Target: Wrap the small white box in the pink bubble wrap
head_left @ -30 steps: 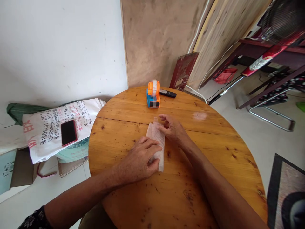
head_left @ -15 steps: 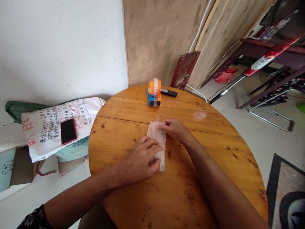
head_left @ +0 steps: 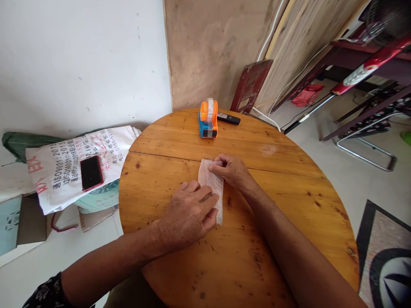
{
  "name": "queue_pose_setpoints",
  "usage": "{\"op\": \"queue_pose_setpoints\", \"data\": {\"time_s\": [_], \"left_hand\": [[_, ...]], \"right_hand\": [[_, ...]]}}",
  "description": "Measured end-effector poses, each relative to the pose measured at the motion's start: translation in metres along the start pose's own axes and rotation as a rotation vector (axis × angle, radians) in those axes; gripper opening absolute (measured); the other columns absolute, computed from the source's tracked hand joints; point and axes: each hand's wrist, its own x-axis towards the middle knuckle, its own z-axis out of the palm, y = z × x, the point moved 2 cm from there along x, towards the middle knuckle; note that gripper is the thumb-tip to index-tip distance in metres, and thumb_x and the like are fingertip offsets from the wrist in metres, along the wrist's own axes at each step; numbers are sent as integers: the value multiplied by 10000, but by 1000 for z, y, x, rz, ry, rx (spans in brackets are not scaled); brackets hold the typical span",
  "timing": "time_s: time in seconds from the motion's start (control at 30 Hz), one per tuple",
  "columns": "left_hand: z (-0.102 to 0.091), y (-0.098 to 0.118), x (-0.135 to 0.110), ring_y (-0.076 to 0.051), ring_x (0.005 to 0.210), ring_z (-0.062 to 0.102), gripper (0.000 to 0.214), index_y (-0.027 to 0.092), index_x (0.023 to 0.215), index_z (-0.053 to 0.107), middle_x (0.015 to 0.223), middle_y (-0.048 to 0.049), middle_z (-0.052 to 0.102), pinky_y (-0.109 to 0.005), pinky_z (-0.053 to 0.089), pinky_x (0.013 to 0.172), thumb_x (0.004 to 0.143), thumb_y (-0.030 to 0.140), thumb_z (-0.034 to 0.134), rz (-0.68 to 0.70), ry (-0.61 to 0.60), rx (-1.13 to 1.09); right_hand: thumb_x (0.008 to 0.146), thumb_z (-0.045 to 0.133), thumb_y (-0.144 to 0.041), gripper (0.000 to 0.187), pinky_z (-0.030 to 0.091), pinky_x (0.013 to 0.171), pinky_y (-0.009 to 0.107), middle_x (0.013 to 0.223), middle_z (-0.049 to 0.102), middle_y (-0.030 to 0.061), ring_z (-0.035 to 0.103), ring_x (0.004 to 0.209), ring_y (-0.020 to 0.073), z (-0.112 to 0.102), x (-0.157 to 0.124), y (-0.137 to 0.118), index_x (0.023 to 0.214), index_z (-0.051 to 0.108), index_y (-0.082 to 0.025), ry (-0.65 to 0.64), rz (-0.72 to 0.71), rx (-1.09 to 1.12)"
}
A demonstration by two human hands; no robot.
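A flat, whitish piece of bubble wrap, folded into a long narrow packet, lies on the round wooden table. My right hand pinches its upper right corner between thumb and fingers. From the left, my left hand lies over the lower half, its fingers bent and its thumb close to the lower right edge. What is inside the packet, if anything, is hidden. Beyond it stands an orange and blue tape dispenser with a roll of clear tape.
Behind the dispenser lies a black remote-like device. A wooden chair stands at the table's far side. Left of the table, a phone rests on a printed white sack. A red-handled pole leans at the right.
The clear tape strip that stuck out past the packet's far end no longer shows there. My right hand has shifted slightly at that end; the left stays over the lower half.
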Motion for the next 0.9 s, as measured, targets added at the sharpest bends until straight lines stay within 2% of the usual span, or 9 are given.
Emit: {"op": "queue_pose_setpoints", "data": {"time_s": [0.1,0.2,0.33,0.43,0.67,0.77,0.9], "left_hand": [[0,0,0,-227,872,535,172,168,1005,658,1010,-67,677,-390,494,794,905,197,522,-8,-10,-37],[2,-1,0,-223,896,554,162,164,981,663,1014,-67,671,-374,516,819,898,174,524,-20,4,-89],[4,-3,0,-228,923,583,167,165,986,669,1006,-69,676,-377,532,840,894,164,530,-39,27,-115],[4,-4,0,-229,948,601,204,161,1046,666,1014,-73,679,-381,538,872,889,163,537,-41,30,-136],[6,-8,-1,-228,978,620,236,178,1073,673,1079,-82,659,-377,542,888,866,168,560,-54,60,-128],[6,-8,-4,-219,927,612,257,189,1096,671,1124,-102,608,-378,549,837,853,200,588,-78,113,-86],[7,-8,-9,-237,940,597,231,185,1057,638,1066,-100,573,-391,547,823,838,257,623,-163,182,-67]], "right_hand": [[651,659,-401,274,267,533,258,571,413,-54,359,563,106,1,-2,-1,598,474,-206,5,6,113],[635,692,-417,292,282,521,251,583,432,-59,360,550,97,0,-5,-5,616,491,-206,-18,39,317],[612,750,-421,325,332,528,248,598,505,-52,420,545,100,-5,-8,-17,657,510,-207,-80,65,539],[597,805,-410,356,363,552,249,621,559,-39,475,569,108,-10,-11,-30,675,526,-202,-139,34,603],[613,836,-395,374,362,554,241,612,557,-55,466,550,93,-22,-36,-49,686,527,-199,-214,-19,686],[633,830,-388,361,374,567,246,618,562,-55,473,556,96,-23,-49,-54,693,527,-201,-217,-39,710],[678,823,-375,338,411,607,256,687,604,-40,521,609,111,-20,-66,-59,706,534,-203,-229,-100,724]]}}
